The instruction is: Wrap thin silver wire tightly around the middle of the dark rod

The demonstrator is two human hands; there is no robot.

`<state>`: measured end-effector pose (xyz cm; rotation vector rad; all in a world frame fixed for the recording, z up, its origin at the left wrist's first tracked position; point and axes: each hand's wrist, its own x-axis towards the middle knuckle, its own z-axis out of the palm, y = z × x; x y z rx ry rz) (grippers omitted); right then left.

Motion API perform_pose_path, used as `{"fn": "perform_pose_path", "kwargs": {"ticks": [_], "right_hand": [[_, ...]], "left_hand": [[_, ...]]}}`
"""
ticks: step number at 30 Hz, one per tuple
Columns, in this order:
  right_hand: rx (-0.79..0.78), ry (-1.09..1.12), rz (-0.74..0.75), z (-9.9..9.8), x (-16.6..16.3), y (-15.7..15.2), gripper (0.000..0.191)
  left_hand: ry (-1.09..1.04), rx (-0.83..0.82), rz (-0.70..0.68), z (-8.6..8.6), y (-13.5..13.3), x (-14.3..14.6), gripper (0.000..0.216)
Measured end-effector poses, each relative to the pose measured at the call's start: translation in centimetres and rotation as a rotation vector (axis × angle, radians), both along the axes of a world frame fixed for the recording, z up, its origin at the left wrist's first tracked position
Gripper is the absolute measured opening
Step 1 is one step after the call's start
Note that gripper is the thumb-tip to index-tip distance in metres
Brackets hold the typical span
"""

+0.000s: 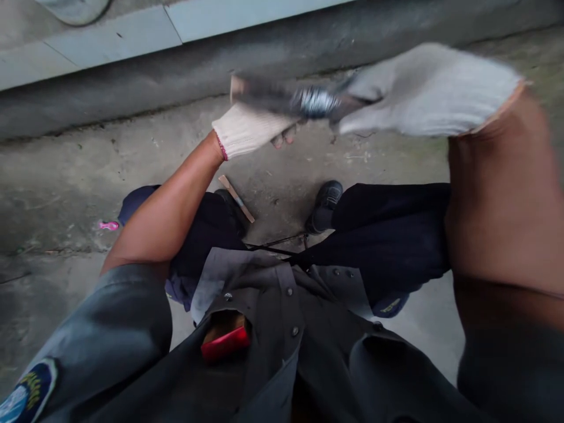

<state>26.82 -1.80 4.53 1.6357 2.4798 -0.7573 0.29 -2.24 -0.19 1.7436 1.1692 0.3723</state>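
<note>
My left hand (255, 128), in a white knit glove with bare fingertips showing, is closed around the near side of a long dark stick with a shiny wrapped band (315, 103). The stick lies crosswise over that hand, and its left end looks like pale wood. At the stick's right end, my gloved right hand (423, 88) grips with thumb and fingers together. Motion blurs the stick and the right fingers, so I cannot make out finer detail. Below, a short wooden strip (238, 200) with a paler band in its middle lies by my left shoe.
A concrete ledge with pale tiles (127, 35) runs across the far side above the concrete floor (57, 182). A small pink object (108, 225) lies on the floor to the left. My dark shoe (326, 205) stands at centre, and a red box (225, 343) sticks out of my shirt pocket.
</note>
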Motion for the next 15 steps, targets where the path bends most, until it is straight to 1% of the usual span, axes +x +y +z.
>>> {"fn": "perform_pose_path", "kwargs": {"ticks": [2,3,4,6,8,10,12,15], "right_hand": [[0.125,-0.006,-0.111,0.5,-0.3,0.3,0.039],[0.182,-0.025,-0.17,0.5,-0.5,0.4,0.043],[0.228,-0.057,-0.2,0.5,-0.8,0.5,0.048],[0.299,-0.151,-0.199,0.1,-1.4,0.7,0.056],[0.345,-0.275,-0.183,-0.6,-2.0,0.8,0.059],[0.322,-0.36,-0.161,-1.2,-2.9,0.5,0.053],[0.269,-0.461,-0.103,-1.5,-3.9,-0.2,0.044],[0.166,-0.599,0.051,-1.8,-5.4,-1.8,0.037]], "left_hand": [[-0.054,-0.008,0.03,-0.3,-0.1,0.3,0.03],[-0.048,-0.005,0.042,-0.4,-0.2,0.4,0.032],[-0.031,-0.008,0.045,-0.5,-0.4,0.6,0.033],[0.02,-0.029,0.03,-0.4,-0.9,0.9,0.033],[0.069,-0.037,-0.007,-0.2,-1.1,0.9,0.032],[0.1,-0.012,-0.037,-0.1,-1.0,0.8,0.03],[0.139,0.026,-0.058,-0.4,-0.5,0.4,0.027],[0.135,0.015,-0.08,-1.8,0.2,-0.3,0.025]]}}
